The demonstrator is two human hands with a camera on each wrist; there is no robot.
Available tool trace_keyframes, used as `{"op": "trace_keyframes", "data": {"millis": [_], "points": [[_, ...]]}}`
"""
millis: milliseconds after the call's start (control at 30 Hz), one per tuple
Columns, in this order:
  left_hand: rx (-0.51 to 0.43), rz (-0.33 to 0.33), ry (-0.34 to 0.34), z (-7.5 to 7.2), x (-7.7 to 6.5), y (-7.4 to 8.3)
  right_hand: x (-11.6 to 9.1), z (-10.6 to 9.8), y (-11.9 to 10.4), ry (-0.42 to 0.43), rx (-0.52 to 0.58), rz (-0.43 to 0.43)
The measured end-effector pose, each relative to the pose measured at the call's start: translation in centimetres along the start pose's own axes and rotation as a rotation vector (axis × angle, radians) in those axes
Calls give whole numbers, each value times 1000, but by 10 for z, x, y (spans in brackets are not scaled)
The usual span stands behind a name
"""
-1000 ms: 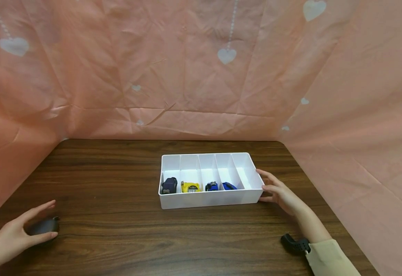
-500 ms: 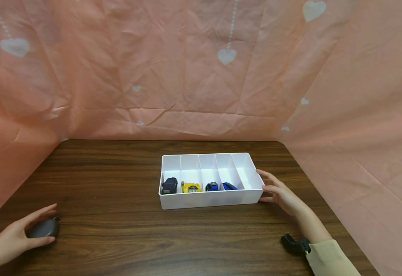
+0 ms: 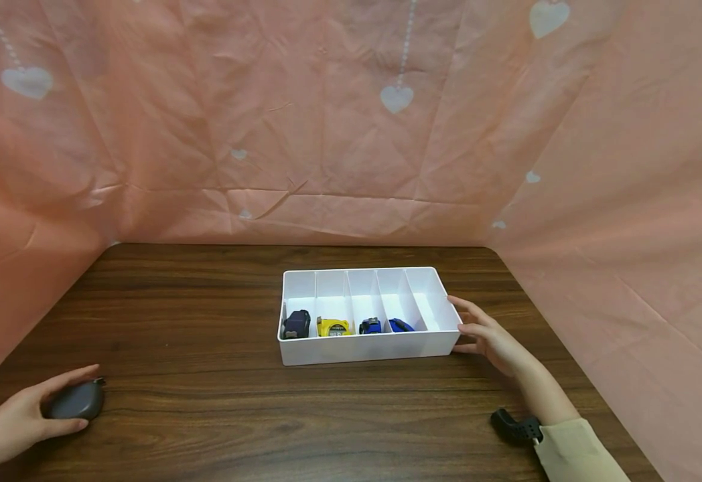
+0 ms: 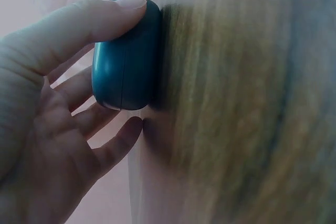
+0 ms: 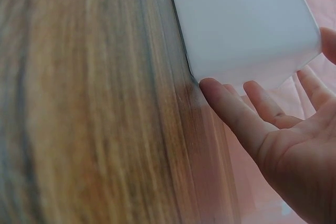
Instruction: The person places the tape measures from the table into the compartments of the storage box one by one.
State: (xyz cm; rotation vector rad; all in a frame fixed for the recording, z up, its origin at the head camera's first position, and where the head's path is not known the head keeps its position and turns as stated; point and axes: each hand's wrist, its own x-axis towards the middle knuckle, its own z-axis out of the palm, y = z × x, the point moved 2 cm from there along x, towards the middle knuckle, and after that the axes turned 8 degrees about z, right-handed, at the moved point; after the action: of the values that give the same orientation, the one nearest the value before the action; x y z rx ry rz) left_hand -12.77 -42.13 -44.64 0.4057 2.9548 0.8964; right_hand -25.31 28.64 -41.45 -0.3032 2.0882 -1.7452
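At the table's left, my left hand (image 3: 19, 415) has its thumb and fingers about a rounded dark grey tape measure (image 3: 76, 400), a small metal hook at its far end. In the left wrist view the thumb lies on the case (image 4: 126, 72), which rests against the wood. A white divided box (image 3: 369, 348) stands right of centre. My right hand (image 3: 492, 338) touches the box's right end with extended fingers. Along its front, separate compartments hold a dark tape measure (image 3: 297, 324), a yellow tape measure (image 3: 333, 327), a blue-and-black tape measure (image 3: 370, 326) and a blue object (image 3: 400, 325), partly hidden.
The brown wood-grain table (image 3: 206, 415) spreads between the hands. Pink cloth with white hearts (image 3: 327, 134) hangs behind it and at both sides. A black strap piece (image 3: 515, 426) sits at the right wrist, by the sleeve.
My left fingers and thumb have drawn closer around the dark grey tape measure, which stays at the left. The right hand and the box have not moved.
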Motion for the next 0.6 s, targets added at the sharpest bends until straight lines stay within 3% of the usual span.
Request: {"op": "trace_keyframes", "data": {"millis": [333, 600], "points": [[41, -57, -19, -3, 0, 1, 0, 0, 0, -5, 8, -7], [88, -40, 17, -5, -1, 2, 0, -1, 1, -6, 5, -11]]}}
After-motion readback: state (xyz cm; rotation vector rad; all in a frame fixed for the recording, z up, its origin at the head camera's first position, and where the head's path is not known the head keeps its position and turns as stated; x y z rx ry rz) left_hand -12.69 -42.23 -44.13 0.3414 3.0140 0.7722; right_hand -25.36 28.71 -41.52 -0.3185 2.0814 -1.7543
